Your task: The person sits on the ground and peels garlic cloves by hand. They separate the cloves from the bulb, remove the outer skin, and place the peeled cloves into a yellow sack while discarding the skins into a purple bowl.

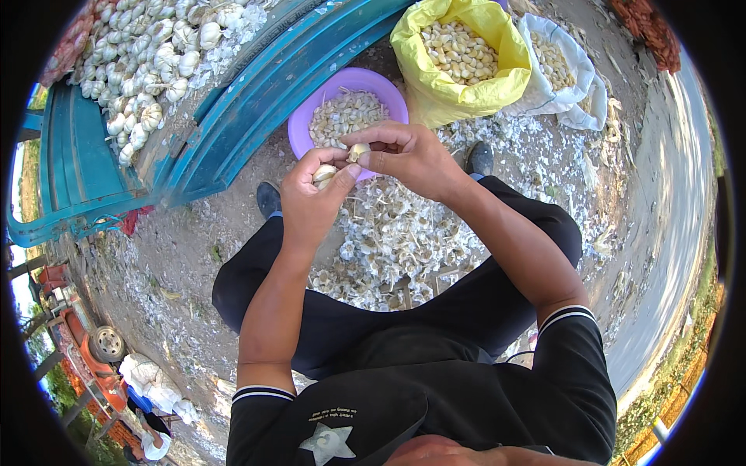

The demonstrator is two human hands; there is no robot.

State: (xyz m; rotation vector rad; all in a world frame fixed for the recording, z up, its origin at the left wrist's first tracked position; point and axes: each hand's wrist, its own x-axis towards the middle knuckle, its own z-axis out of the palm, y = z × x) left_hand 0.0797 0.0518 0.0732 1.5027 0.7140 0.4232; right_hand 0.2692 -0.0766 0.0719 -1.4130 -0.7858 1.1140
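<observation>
My left hand point(317, 183) holds part of a garlic bulb point(324, 174) against its palm, with finger and thumb reaching toward the other hand. Between the fingertips of my right hand point(402, 154) is a pale piece of garlic point(358, 152), which the left fingertips meet or nearly meet. Both hands are over the near rim of a purple plastic basin point(299, 133) that holds many loose garlic cloves point(344, 116). Below the hands, a heap of garlic skins and root ends point(402, 233) lies on the ground between my legs.
Whole garlic bulbs point(145, 52) are piled on a teal metal truck bed point(250, 99) at upper left. A yellow woven sack point(419, 96) and a white sack point(574, 99), both with cloves, stand beyond the basin. At lower left are a person point(152, 440), white sacks point(151, 381) and an orange vehicle point(87, 343).
</observation>
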